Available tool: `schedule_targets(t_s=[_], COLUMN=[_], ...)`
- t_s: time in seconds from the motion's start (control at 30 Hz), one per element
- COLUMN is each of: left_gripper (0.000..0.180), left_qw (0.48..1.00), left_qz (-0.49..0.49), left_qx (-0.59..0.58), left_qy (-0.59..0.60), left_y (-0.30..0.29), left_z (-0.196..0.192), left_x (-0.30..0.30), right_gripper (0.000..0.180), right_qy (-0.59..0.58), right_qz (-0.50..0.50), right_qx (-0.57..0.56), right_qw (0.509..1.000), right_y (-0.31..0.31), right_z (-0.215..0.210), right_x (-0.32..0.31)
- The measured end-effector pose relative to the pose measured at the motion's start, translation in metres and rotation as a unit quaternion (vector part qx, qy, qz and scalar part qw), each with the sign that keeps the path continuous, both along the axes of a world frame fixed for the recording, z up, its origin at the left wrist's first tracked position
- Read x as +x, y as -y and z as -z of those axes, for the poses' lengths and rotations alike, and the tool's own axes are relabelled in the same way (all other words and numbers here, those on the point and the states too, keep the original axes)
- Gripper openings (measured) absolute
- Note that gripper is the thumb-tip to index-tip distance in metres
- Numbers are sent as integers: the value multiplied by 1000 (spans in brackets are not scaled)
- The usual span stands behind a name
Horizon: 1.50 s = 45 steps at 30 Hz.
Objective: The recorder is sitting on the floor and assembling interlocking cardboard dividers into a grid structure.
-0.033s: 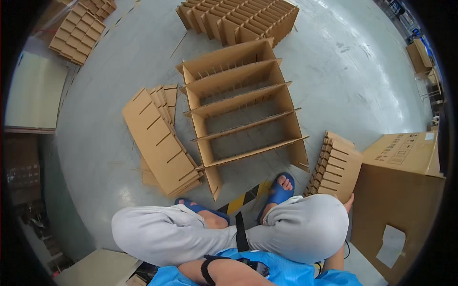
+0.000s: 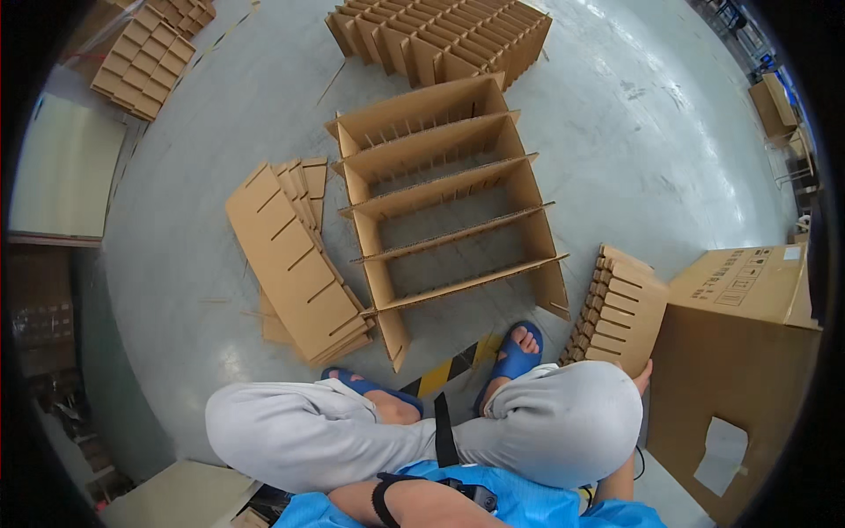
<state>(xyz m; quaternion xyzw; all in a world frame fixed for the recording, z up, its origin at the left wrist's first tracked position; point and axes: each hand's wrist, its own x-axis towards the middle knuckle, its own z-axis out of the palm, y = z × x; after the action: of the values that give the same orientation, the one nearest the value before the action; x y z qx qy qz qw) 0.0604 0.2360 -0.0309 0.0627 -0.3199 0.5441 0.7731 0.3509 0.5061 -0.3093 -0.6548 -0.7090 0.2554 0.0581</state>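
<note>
Beside my right knee, a stack of slotted cardboard dividers [image 2: 627,308] stands tilted against a large carton. My right hand [image 2: 644,377] shows only its fingers, closed round the stack's lower right edge; the knee hides the rest. My left forearm, with a black band on it, crosses my lap at the bottom of the picture, and the left hand is out of sight. In front of my feet a partly assembled cardboard divider grid [image 2: 458,183] rests on the floor, its long strips crossed by several slotted ones. Left of it lies a fanned pile of long slotted cardboard strips [image 2: 286,251].
A fully crossed divider grid [image 2: 440,40] lies beyond the partly assembled one. The large carton [image 2: 731,378] is close on my right. More divider grids [image 2: 143,63] are at the far left, near a pale board [image 2: 66,172]. Yellow-black tape [image 2: 449,370] runs between my feet.
</note>
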Motion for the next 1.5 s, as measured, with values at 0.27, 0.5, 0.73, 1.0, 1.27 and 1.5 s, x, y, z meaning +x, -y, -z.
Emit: schedule_targets(t_s=[0.27, 0.5, 0.73, 1.0, 1.27, 1.5], left_gripper=[13, 11, 29, 27, 21, 7], left_qw=[762, 745, 884, 708, 855, 892], left_qz=[-569, -619, -297, -407, -379, -354], left_qx=[-33, -48, -38, -553, -348, -281], left_qy=[-307, -244, -359, -165, -64, 34], left_y=[-7, -5, 19, 0, -73, -73], left_z=[-11, -4, -12, 59, 124, 145], left_x=[-7, 11, -37, -64, -98, -108], right_gripper=[99, 103, 103, 102, 100, 109], right_qy=[99, 97, 95, 151, 250, 244], right_qz=[-2, -14, -10, -28, -40, -82], right_qx=[46, 6, -10, 33, -68, -61], right_qw=[994, 995, 995, 988, 965, 964], right_y=[10, -7, -6, -1, -12, -8], right_z=[1, 6, -1, -16, -27, -10], right_x=[-9, 3, -6, -4, -27, -12])
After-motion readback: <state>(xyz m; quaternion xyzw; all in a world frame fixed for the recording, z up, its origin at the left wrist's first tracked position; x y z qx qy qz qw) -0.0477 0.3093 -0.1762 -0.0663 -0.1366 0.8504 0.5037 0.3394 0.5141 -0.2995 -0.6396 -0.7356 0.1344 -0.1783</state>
